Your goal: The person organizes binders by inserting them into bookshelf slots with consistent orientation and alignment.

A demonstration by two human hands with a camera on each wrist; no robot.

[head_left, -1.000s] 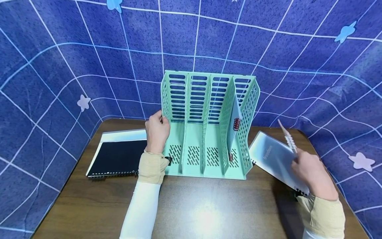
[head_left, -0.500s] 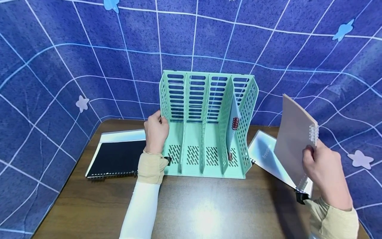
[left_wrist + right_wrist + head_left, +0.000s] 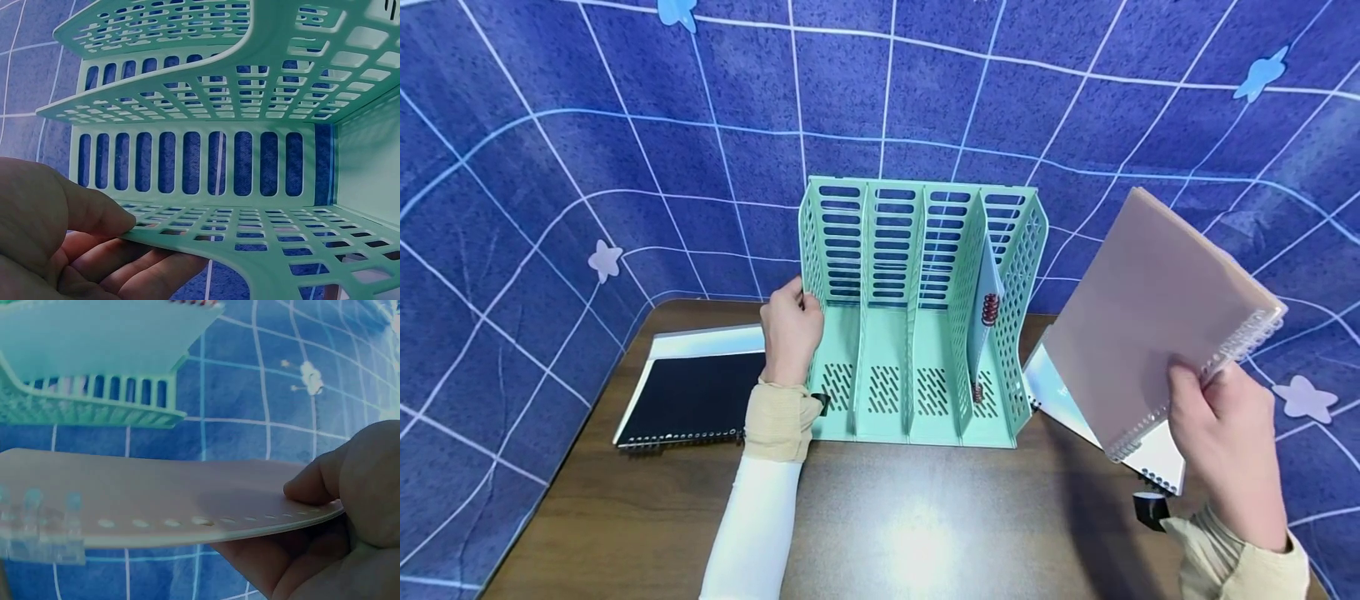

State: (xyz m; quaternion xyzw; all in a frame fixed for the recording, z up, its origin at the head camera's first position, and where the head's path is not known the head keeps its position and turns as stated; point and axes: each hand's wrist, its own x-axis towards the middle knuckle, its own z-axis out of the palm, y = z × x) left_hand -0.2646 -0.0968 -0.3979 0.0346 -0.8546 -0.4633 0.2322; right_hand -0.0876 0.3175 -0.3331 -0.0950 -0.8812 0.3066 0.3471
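A mint-green file rack [image 3: 883, 375] with several slots stands at the back of the table. My left hand [image 3: 792, 329] grips its left side wall; in the left wrist view the thumb [image 3: 100, 212] lies on the inner face and the fingers curl beneath. My right hand [image 3: 1228, 442] holds a pinkish-beige spiral notebook [image 3: 1157, 325] by its bound edge, raised and tilted to the right of the rack. Clear binding rings [image 3: 44, 531] show along that edge in the right wrist view. A light blue notebook [image 3: 987, 304] with red coils stands in the rack's rightmost slot.
Under the raised notebook, a pale spiral notebook [image 3: 1157, 458] lies on the table, partly covered. At the left, a black-covered spiral notebook [image 3: 692, 396] lies over a white one [image 3: 707, 340]. A blue patterned cloth [image 3: 715, 167] hangs behind the brown table [image 3: 850, 517].
The beige notebook, seen edge-on at first, has turned its broad face toward the head camera and swung upright in my right hand. My left hand has stayed on the rack.
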